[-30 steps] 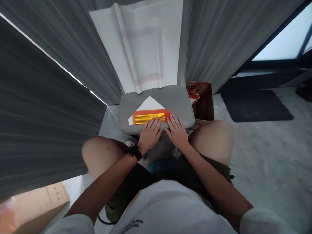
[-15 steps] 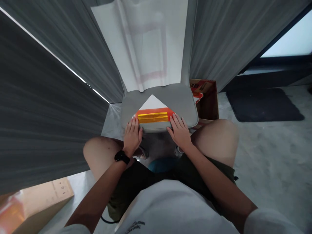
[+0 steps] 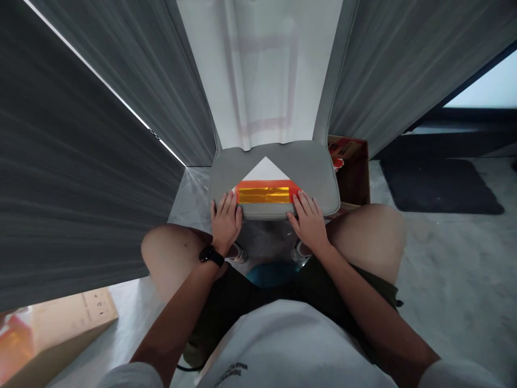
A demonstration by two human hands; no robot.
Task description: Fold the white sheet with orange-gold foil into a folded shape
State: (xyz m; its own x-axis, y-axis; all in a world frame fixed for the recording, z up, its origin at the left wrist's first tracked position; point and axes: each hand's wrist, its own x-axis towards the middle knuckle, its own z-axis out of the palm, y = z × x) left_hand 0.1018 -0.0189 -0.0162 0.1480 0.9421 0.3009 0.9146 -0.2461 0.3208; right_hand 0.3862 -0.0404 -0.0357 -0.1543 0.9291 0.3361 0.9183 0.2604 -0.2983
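Observation:
A folded sheet of paper lies on the front of the grey chair seat. It shows a white triangle at the far side, an orange-red band below and a shiny gold strip along the near side. My left hand lies at the paper's left corner, fingers stretched out and flat. At the right corner rests my right hand, its fingers also laid flat. Both hands touch the corners and the seat's front edge. The fingertips cover part of the two corners.
A large white sheet hangs over the chair back. An open cardboard box stands right of the chair, with red-and-white pieces inside. Grey curtains surround the chair. A dark mat lies at right, another cardboard box at lower left.
The view has shifted slightly, so the chair, paper and hands appear a little farther right. Both hands keep their places at the paper's corners.

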